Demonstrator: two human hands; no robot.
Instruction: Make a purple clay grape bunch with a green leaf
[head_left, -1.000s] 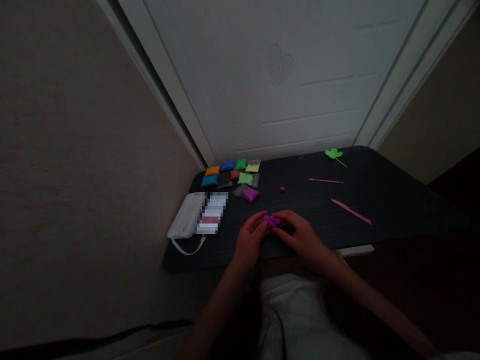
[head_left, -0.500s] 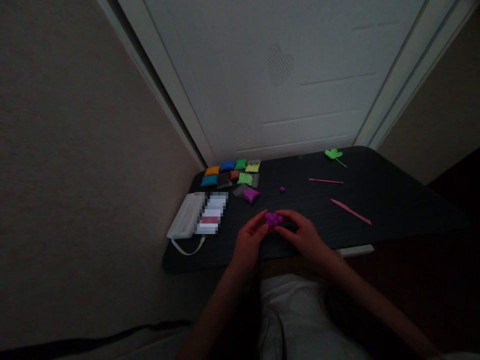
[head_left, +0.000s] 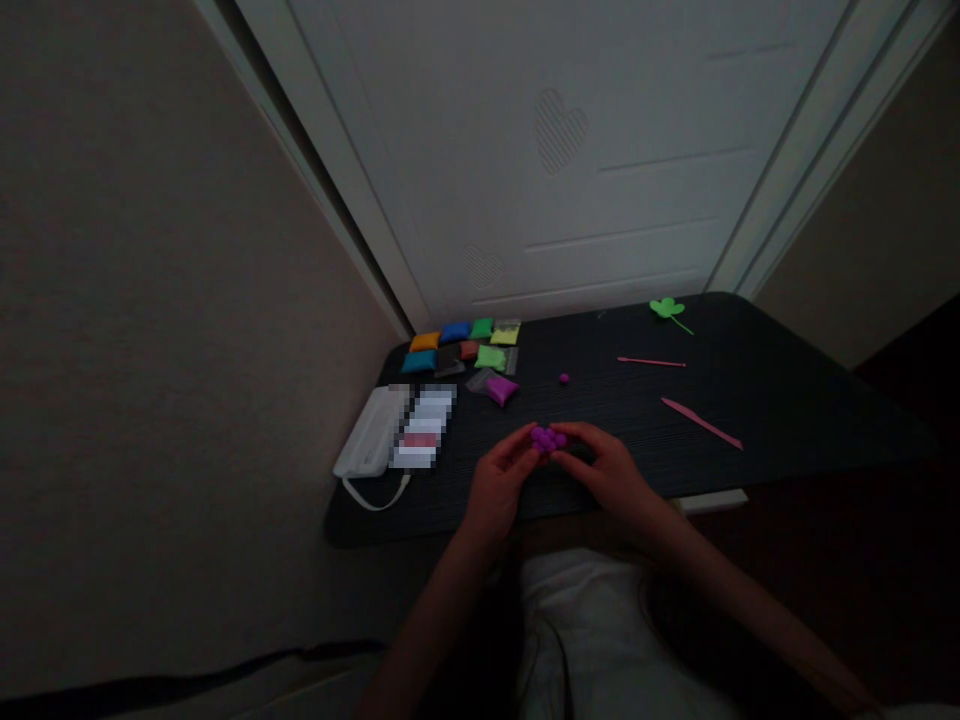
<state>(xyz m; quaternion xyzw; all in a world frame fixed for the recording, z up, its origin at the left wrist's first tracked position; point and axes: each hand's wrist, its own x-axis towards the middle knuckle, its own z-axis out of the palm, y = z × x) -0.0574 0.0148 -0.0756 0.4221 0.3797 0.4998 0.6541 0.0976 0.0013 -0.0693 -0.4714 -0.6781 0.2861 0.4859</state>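
Note:
A cluster of purple clay balls [head_left: 548, 440] is held between both hands above the near part of the dark table. My left hand [head_left: 501, 474] is closed on its left side, thumb below and fingers behind. From the right, my right hand [head_left: 606, 462] pinches the cluster between thumb and fingertips. One loose purple clay ball [head_left: 564, 379] lies on the table beyond the hands. Left of that ball sits a bag of purple clay [head_left: 502, 389] with its clear top turned left.
Several bags of coloured clay [head_left: 455, 331] lie at the back left. A phone [head_left: 426, 428], pixelated, is beside a white box-like object [head_left: 373, 430] with a cable. On the right are a pink knife-like tool [head_left: 701, 422], a thin pink stick [head_left: 651, 362] and a green clover shape [head_left: 667, 308].
The purple cluster has shifted or turned very slightly between the fingers. Both hands keep their hold in nearly the same place, and the items on the table have not moved.

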